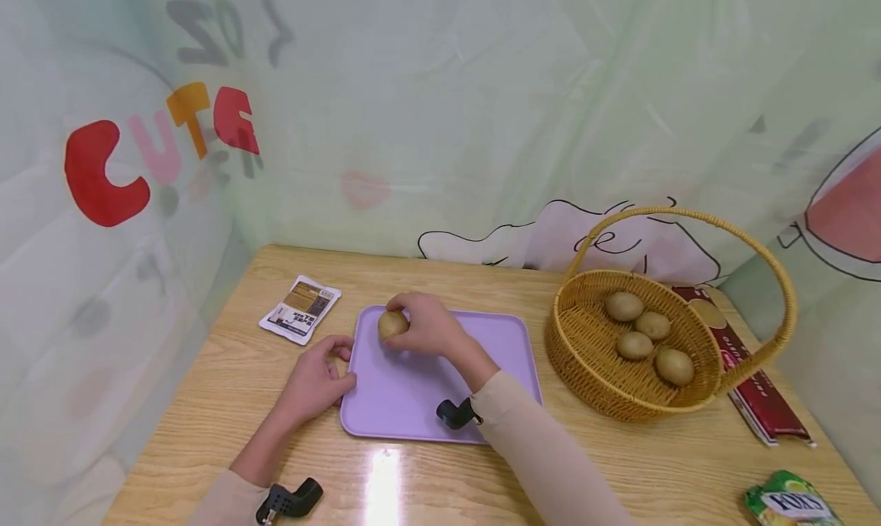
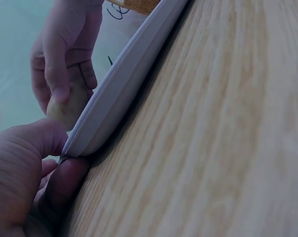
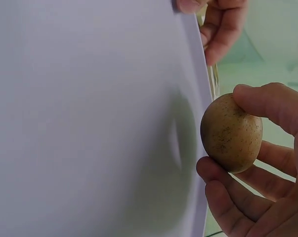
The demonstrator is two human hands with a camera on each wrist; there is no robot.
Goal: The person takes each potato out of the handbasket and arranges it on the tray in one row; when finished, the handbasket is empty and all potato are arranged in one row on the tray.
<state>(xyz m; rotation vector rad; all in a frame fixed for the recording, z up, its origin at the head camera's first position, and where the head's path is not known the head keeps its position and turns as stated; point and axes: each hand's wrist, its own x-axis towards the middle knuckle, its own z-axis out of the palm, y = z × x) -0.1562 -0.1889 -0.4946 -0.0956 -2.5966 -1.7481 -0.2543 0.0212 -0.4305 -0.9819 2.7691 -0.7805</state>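
Note:
A potato (image 3: pixel 231 133) is held between the thumb and fingertips of my right hand (image 1: pixel 430 325), over the far left corner of a lilac tray (image 1: pixel 440 373). In the right wrist view its speckled brown skin shows close over the tray's surface. My left hand (image 1: pixel 318 379) grips the tray's left edge; in the left wrist view the thumb (image 2: pixel 45 136) lies on the rim and a finger (image 2: pixel 69 177) is tucked beneath it. Several more potatoes (image 1: pixel 635 345) lie in a wicker basket (image 1: pixel 599 388) right of the tray.
A flat white and brown packet (image 1: pixel 300 310) lies left of the tray's far corner. Behind the basket's right side is a dark red box (image 1: pixel 767 404). A green packet (image 1: pixel 791 499) sits at the near right. The basket's tall handle (image 1: pixel 750 239) arches over it, and a printed curtain (image 1: pixel 440 128) hangs behind.

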